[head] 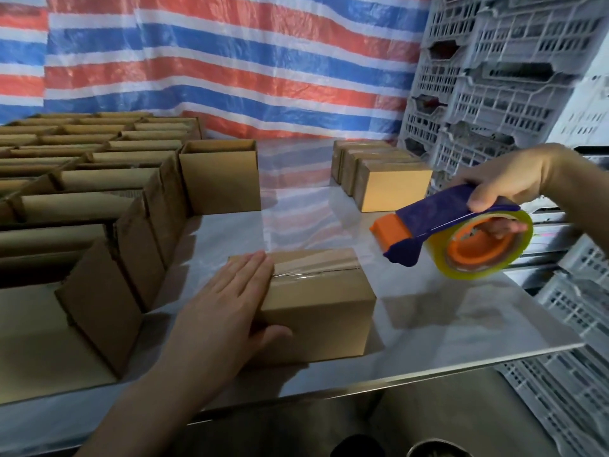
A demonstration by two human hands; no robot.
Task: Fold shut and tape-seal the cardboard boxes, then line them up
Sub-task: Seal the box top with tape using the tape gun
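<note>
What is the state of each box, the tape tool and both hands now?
Front box: closed, tape across the top seam.
Tape dispenser: lifted, off the box.
Left hand: flat on the front box, fingers straight.
Right hand: grips the tape dispenser.
Boxes on the left: open, untaped.
Back row of boxes: closed, side by side.

The left hand covers the left end of the taped box, hiding the seam there. The right hand has its fingers partly hidden behind the tape dispenser. Open boxes along the table's left edge are cut off by the frame, and their insides are too dark to tell.
</note>
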